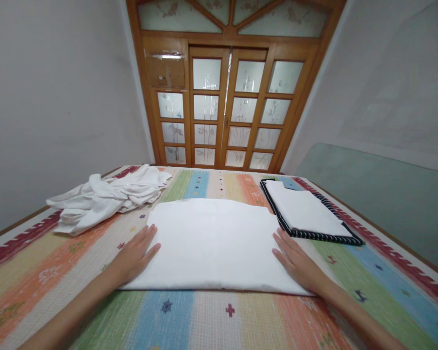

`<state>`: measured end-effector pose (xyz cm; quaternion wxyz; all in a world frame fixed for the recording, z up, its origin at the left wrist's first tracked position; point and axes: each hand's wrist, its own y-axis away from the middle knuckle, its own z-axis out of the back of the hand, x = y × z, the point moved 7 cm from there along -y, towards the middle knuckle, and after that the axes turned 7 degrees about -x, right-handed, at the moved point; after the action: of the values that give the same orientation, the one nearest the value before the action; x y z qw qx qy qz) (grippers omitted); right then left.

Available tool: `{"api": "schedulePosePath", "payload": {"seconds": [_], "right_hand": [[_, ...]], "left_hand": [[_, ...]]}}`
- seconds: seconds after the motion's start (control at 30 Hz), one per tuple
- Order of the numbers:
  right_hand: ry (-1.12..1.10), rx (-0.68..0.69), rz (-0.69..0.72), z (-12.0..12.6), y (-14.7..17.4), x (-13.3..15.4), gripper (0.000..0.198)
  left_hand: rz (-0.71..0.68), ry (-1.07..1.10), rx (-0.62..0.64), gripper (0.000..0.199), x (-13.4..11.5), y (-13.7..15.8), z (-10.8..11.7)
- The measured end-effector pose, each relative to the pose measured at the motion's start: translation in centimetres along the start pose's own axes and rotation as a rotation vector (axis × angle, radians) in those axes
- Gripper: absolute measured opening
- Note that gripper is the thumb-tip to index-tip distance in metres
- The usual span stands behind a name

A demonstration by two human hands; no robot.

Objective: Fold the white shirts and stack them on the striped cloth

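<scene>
A white folded cloth, perhaps a garment (213, 245), lies flat in front of me, its straight folded edge toward me. On its left edge rests my left hand (136, 253), fingers stretched out and thumb apart. My right hand (295, 260) lies the same way on the right edge, fingers spread. Neither hand grips the fabric; both touch it from above at the sides.
A crumpled white cloth heap (109, 197) lies at the far left. At the right, a white folded piece (306, 206) sits on a black striped folded cloth (324, 238). A striped, patterned cover (211, 321) spreads beneath everything. Wooden glazed doors (224, 107) stand beyond.
</scene>
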<state>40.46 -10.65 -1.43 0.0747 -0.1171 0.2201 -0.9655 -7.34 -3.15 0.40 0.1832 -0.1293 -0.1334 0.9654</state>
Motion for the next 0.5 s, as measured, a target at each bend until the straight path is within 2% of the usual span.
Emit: {"api": "schedulePosePath", "payload": {"seconds": [0.13, 0.23, 0.33, 0.5], "right_hand": [[-0.089, -0.069, -0.067, 2.9, 1.6, -0.7, 0.053], [-0.219, -0.032, -0.201, 4.3, 1.7, -1.1, 0.046], [-0.318, -0.001, -0.312, 4.9, 1.6, -1.1, 0.044], [-0.35, 0.016, -0.327, 4.4, 1.0, -1.0, 0.044]], "left_hand": [[0.104, 0.068, -0.061, 0.064, 1.0, 1.8, 2.2], [0.245, 0.145, -0.093, 0.059, 1.9, 2.3, 3.8], [0.347, 0.211, -0.078, 0.057, 2.3, 2.4, 4.3], [0.309, 0.244, -0.128, 0.052, 1.7, 1.6, 3.9]]}}
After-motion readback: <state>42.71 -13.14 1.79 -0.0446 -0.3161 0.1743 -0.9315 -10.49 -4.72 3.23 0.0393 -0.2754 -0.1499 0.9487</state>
